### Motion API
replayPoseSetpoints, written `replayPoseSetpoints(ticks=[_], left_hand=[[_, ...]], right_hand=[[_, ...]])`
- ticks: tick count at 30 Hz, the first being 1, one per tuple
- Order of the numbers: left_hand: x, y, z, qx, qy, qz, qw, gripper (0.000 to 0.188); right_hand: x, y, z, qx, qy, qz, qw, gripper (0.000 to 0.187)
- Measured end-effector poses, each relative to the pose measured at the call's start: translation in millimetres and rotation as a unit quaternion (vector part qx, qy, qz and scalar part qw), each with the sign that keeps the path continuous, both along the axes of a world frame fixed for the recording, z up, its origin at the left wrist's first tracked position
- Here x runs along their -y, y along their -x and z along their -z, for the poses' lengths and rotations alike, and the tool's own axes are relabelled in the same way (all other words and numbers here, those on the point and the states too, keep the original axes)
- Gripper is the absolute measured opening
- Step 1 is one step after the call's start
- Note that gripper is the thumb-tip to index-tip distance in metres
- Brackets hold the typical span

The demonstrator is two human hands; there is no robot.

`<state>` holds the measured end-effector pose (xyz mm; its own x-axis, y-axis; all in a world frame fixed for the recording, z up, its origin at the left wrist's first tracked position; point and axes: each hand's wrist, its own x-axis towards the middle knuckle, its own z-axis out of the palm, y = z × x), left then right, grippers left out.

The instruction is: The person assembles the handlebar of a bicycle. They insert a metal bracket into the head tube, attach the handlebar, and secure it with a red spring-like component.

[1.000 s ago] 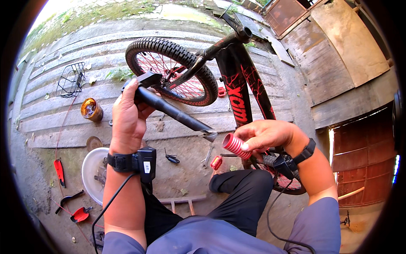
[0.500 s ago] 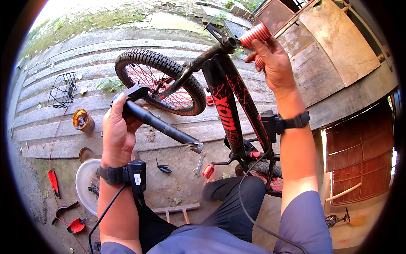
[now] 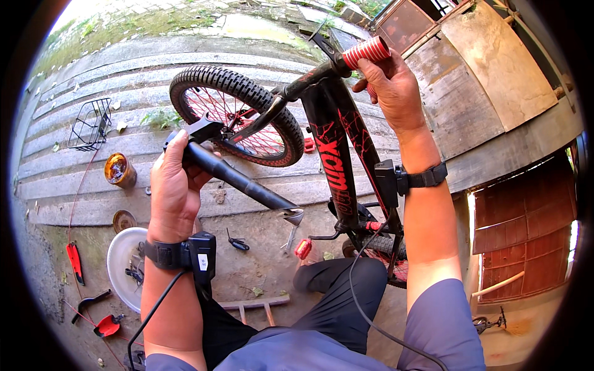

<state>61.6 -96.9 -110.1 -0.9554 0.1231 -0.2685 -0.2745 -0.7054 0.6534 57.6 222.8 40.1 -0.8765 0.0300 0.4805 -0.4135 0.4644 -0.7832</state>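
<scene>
My left hand (image 3: 173, 182) is closed round a black bicycle quill stem (image 3: 241, 182), held at its clamp end. The shaft slants down to the right, ending in a bare metal wedge (image 3: 294, 216). In my right hand (image 3: 391, 93) is a red ribbed tube (image 3: 366, 54) with pale rings, its near end against the head tube (image 3: 338, 63) of a black bicycle frame (image 3: 325, 133). Part of another red ribbed piece (image 3: 372, 93) shows under those fingers. The frame has red markings and stands tilted before me, its knobby front wheel (image 3: 238, 117) to the left.
On the left are a wire basket (image 3: 90, 123), a rusty tin (image 3: 119, 170), a white basin (image 3: 127, 269) with small parts, and red-handled pliers (image 3: 74, 263). A red pedal (image 3: 303, 248) sits near my knee, a small wooden stool (image 3: 263, 304) below. Boards (image 3: 470, 93) lean at right.
My right hand has moved slightly left and down, bringing the red ribbed tube up against the head tube. My left hand still holds the stem, nearly unmoved.
</scene>
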Motion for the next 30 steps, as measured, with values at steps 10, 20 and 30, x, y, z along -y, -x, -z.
replayPoseSetpoints(ticks=[10,20,30], left_hand=[[-1.4,0.2,-0.2,-0.001,0.004,0.003,1.000,0.027],[-2.2,-1.0,-1.9,0.000,0.010,0.002,1.000,0.027],[-3.3,-0.9,-0.6,0.003,0.011,-0.001,1.000,0.028]], right_hand=[[0.0,1.3,-3.5,0.030,-0.019,0.018,0.999,0.031],[-2.0,4.0,1.8,0.037,-0.003,0.014,0.999,0.032],[0.1,1.7,1.8,0.040,-0.006,0.024,0.999,0.034]])
